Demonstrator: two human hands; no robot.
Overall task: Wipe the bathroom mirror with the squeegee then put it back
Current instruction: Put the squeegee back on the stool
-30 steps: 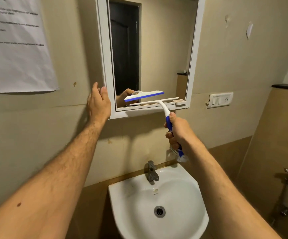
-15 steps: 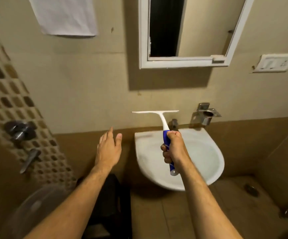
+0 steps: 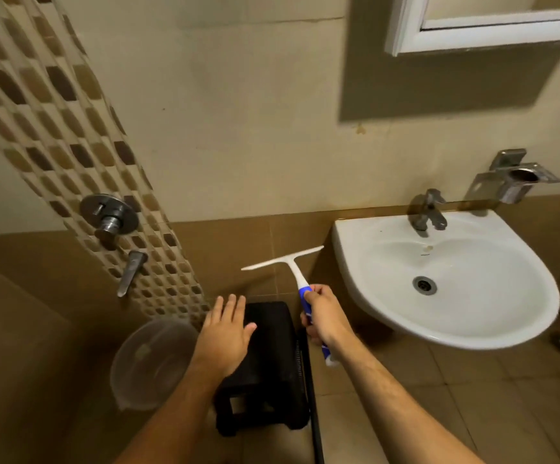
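My right hand (image 3: 326, 319) grips the blue part of the squeegee's handle, its fingers curled round it. The squeegee (image 3: 285, 262) has a white blade that points up and away, tilted, to the left of the sink. My left hand (image 3: 226, 333) hovers with fingers spread and straight above a black stool (image 3: 268, 360) on the floor, holding nothing. Only the white lower frame of the mirror (image 3: 466, 36) shows at the top right corner.
A white wall sink (image 3: 519, 316) with a tap (image 3: 427, 209) hangs at the right, a metal holder (image 3: 513, 179) above it. A clear bucket (image 3: 153, 363) stands left of the stool. A shower valve (image 3: 109, 216) and spout (image 3: 131, 272) sit on the mosaic strip.
The view has dropped from the mirror to the floor. My right hand has lowered the squeegee leftward, from the mirror's bottom edge to beside the sink. My left hand left the mirror frame and came down over the stool.
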